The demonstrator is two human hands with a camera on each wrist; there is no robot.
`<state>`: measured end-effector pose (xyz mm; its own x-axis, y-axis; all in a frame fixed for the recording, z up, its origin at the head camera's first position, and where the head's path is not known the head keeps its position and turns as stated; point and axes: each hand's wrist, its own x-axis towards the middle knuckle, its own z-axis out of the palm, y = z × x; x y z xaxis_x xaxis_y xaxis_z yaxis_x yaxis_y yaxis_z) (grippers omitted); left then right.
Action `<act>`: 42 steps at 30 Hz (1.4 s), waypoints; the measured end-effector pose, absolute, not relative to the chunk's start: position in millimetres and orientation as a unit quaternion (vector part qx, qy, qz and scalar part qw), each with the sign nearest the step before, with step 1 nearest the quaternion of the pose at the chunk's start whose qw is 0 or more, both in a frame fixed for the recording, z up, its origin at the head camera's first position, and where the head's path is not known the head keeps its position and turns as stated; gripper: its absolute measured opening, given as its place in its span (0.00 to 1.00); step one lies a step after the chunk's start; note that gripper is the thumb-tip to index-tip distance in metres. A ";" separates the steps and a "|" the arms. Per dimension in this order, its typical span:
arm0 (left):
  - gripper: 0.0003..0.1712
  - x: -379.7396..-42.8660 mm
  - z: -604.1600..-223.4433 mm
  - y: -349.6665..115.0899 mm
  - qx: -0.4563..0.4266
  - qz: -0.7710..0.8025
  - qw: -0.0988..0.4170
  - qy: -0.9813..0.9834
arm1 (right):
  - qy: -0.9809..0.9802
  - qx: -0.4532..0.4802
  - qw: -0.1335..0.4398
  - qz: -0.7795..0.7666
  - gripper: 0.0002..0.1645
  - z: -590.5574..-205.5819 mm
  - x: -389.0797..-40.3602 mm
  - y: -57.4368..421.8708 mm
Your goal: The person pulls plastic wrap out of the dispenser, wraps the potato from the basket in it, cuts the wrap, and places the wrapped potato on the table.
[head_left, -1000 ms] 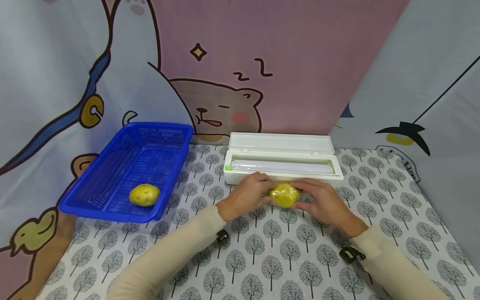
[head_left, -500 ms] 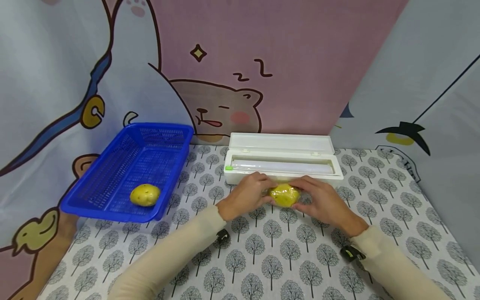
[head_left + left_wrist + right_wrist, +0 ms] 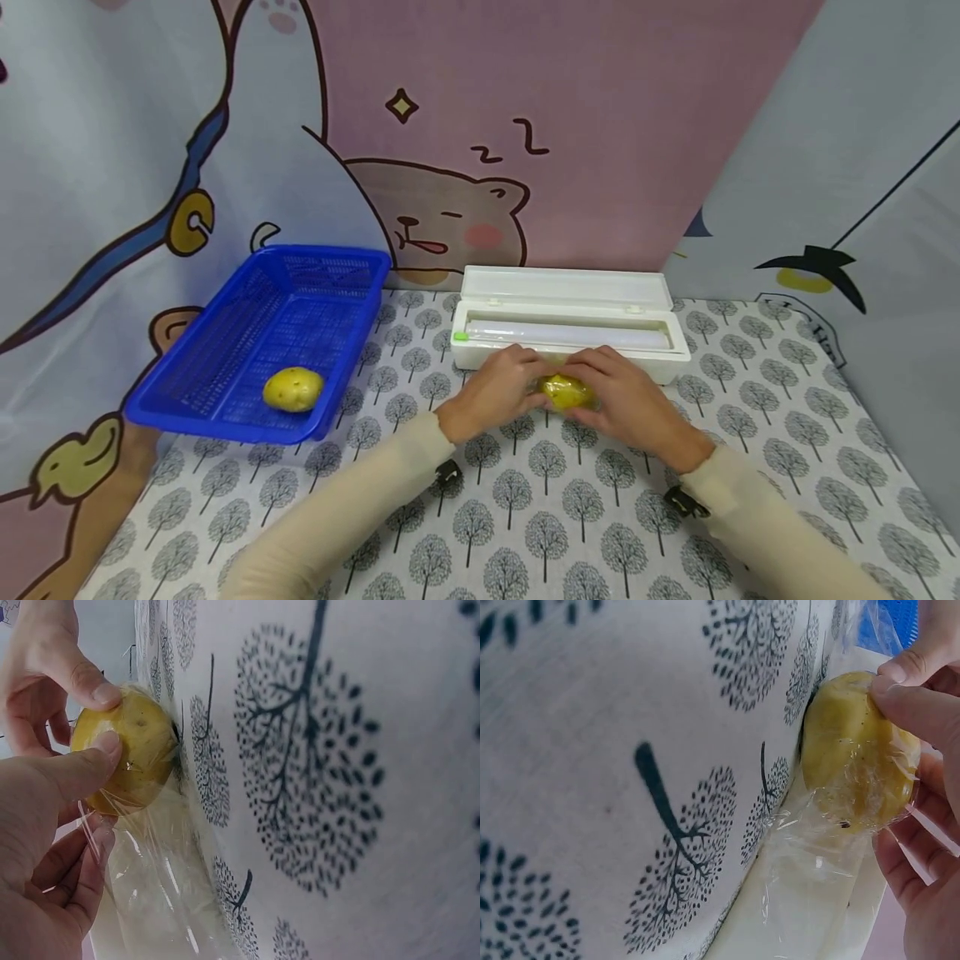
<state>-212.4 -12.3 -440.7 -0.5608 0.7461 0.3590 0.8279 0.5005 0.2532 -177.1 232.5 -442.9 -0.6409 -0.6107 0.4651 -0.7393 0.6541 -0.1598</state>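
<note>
Pink-and-grey cartoon backdrop (image 3: pixel 637 125), sleeping bear print (image 3: pixel 450 200), tree-patterned tablecloth (image 3: pixel 570 517)

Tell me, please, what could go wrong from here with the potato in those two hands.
The film spreads past the potato in wrinkles, so it might bunch up or cling to itself. The left hand and right hand pinch a rounded shape, so it could slip. The box stands open just beyond them, so a knuckle might knock it.
</note>
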 end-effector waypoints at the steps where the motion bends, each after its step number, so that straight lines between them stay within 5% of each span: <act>1: 0.31 -211.7 -440.3 -12.4 -0.457 -0.198 0.104 -0.861 | -0.890 0.378 0.188 0.170 0.40 -443.1 -177.1 232.5; 9: 0.22 -199.0 -429.1 -34.8 -0.398 -0.263 0.148 -0.866 | -0.897 0.366 0.180 0.167 0.38 -443.8 -176.8 234.5; 15: 0.28 -198.1 -423.0 -69.4 -0.287 -0.360 0.191 -0.867 | -0.901 0.358 0.173 0.177 0.39 -444.6 -175.4 235.9; 22: 0.35 -204.0 -427.0 -97.3 -0.149 -0.447 0.147 -0.870 | -0.898 0.361 0.175 0.183 0.40 -446.1 -174.2 235.9; 42: 0.22 -237.1 -452.1 -94.6 -0.150 -0.521 0.051 -0.838 | -0.895 0.367 0.175 0.185 0.40 -443.5 -176.2 235.8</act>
<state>-237.1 -94.6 -452.1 -0.9496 0.1982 0.2429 0.3055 0.4113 0.8588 -176.2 235.8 -443.5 -0.6695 -0.5917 0.4489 -0.7214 0.6620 -0.2033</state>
